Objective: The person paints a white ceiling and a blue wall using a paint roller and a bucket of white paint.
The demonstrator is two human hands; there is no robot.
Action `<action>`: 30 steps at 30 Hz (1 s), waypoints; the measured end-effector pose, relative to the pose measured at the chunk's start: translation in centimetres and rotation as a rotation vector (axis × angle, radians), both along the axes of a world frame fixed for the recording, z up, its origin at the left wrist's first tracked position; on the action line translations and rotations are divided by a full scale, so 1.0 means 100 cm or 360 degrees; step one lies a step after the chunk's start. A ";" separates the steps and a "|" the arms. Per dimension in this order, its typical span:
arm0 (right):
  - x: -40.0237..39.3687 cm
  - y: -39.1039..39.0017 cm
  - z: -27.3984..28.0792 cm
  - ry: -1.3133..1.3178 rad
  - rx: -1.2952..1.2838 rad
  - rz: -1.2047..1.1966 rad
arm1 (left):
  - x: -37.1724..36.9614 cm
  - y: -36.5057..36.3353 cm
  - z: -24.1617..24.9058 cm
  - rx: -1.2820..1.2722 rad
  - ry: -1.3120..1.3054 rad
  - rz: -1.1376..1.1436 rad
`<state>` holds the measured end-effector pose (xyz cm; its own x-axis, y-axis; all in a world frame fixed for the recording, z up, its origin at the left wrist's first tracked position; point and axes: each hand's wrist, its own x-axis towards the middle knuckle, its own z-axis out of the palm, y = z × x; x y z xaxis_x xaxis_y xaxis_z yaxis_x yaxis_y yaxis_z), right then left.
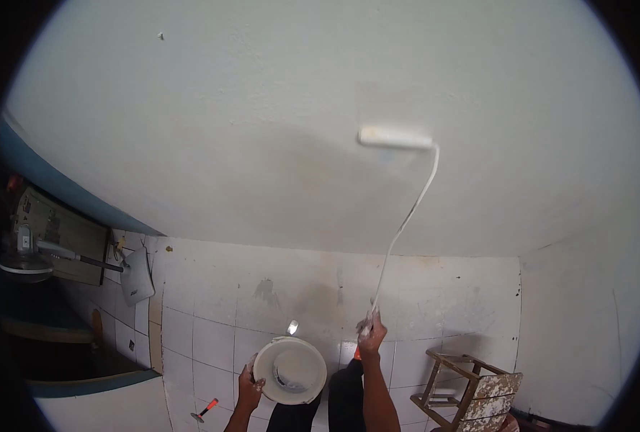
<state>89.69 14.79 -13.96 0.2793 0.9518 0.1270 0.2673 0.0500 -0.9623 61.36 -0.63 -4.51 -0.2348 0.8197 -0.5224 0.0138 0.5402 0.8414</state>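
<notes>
The roller (pixel 395 137), pale and cylindrical, lies against the smooth whitish wall (pixel 262 180), its long axis nearly crosswise; its thin bent rod runs down to the right hand (pixel 372 333), closed around the handle. The left hand (pixel 250 383) grips the left rim of a round whitish bucket (pixel 289 369), above white floor tiles (pixel 212 345).

The trousers (pixel 346 396) are dark; whitish smears (pixel 364 329) mark left hand (pixel 249 387) and right hand (pixel 373 333).

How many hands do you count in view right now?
2. The left hand grips the left side of the white bucket; the right hand, to the bucket's right, holds the lower end of the paint roller.
</notes>
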 end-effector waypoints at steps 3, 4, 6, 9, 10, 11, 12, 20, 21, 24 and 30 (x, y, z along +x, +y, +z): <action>0.002 0.028 0.032 -0.0011 -0.0020 0.0000 | -0.001 -0.002 -0.005 0.0084 -0.0025 -0.0010; 0.003 0.034 0.042 0.0059 -0.0048 0.0012 | -0.001 -0.001 -0.006 0.0089 -0.0023 -0.0010; 0.002 0.032 0.045 0.0131 -0.0084 0.0026 | 0.000 -0.001 -0.006 0.0080 -0.0119 0.0033; 0.002 0.015 0.028 0.0063 -0.0194 0.0029 | 0.000 -0.003 -0.012 0.0112 -0.0123 0.0027; 0.002 0.007 0.020 0.0069 -0.0134 0.0052 | 0.001 -0.005 -0.012 0.0106 -0.0126 0.0028; 0.002 0.000 0.012 0.0076 -0.0069 0.0074 | 0.001 -0.004 -0.013 0.0104 -0.0129 0.0017; 0.002 -0.007 0.003 0.0077 -0.0071 0.0073 | 0.002 -0.004 -0.013 0.0101 -0.0131 0.0005; 0.002 -0.051 -0.036 0.0131 -0.0501 -0.0029 | 0.003 -0.006 -0.011 0.0041 -0.0117 0.0005; 0.003 -0.053 -0.040 0.0128 -0.0501 -0.0030 | 0.003 -0.006 -0.012 0.0055 -0.0112 0.0015; 0.003 -0.058 -0.046 0.0025 -0.0456 -0.0003 | 0.004 -0.006 -0.010 0.0015 -0.0114 0.0013; 0.004 -0.044 -0.037 -0.0078 -0.0175 -0.0008 | 0.006 -0.001 0.000 0.0033 -0.0070 -0.0037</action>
